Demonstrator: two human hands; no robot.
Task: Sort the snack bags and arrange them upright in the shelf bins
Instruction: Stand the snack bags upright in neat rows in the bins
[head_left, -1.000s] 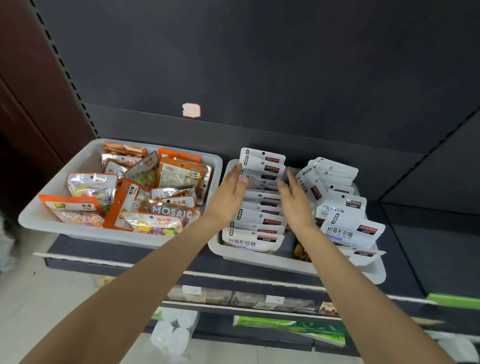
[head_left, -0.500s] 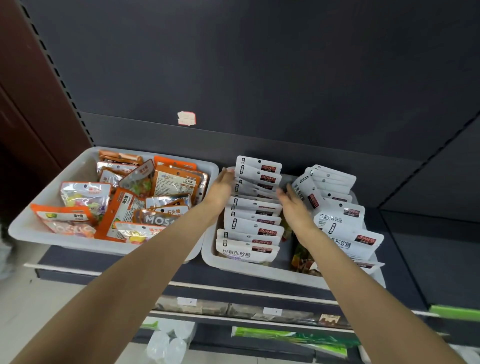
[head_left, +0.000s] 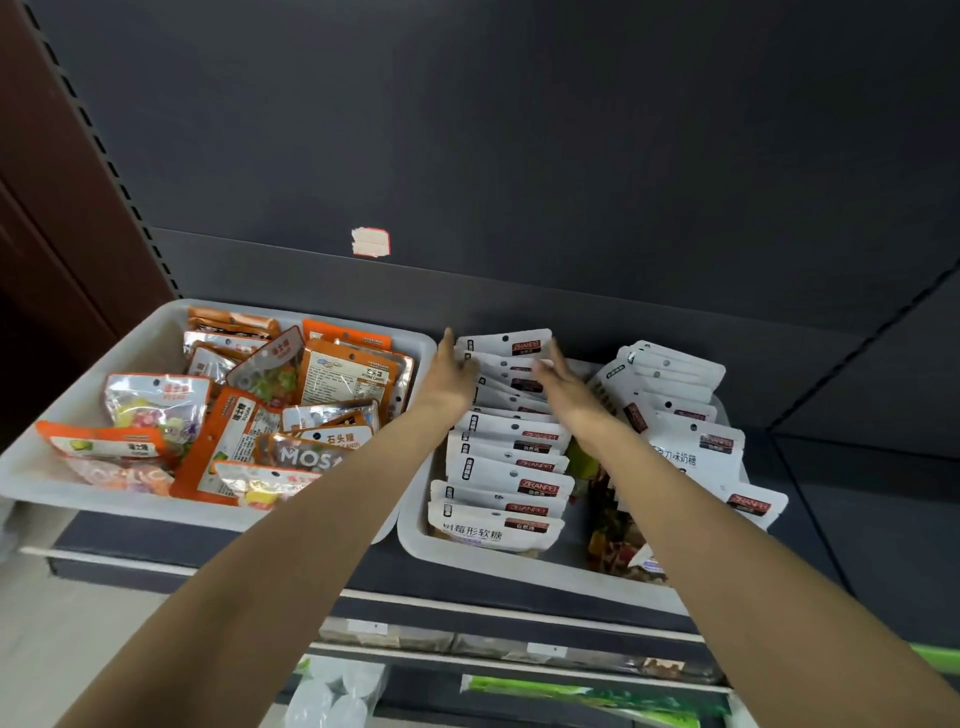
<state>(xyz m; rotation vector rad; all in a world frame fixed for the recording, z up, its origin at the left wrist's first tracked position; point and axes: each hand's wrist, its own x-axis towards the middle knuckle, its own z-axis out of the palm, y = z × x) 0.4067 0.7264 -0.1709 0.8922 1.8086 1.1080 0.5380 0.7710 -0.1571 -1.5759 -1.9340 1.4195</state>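
Note:
Two white bins stand side by side on a dark shelf. The right bin (head_left: 498, 564) holds two rows of white snack bags standing upright: a left row (head_left: 506, 470) and a right row (head_left: 685, 415). My left hand (head_left: 451, 379) lies flat against the left side of the left row near its back. My right hand (head_left: 563, 387) presses with straight fingers on the row's right side, so the rear bags sit between both hands. The left bin (head_left: 47, 473) is filled with orange and clear candy bags (head_left: 291, 410) lying jumbled.
The dark back panel (head_left: 519, 156) rises right behind the bins, with a small sticker (head_left: 370, 242) on it. A brown wall (head_left: 47, 208) borders the left. Lower shelves (head_left: 519, 649) with green and white packages lie below. Dark shelf surface (head_left: 857, 493) extends to the right.
Both hands slid further back along the left row of white bags, from its middle to its rear. The bags between them stand closer together.

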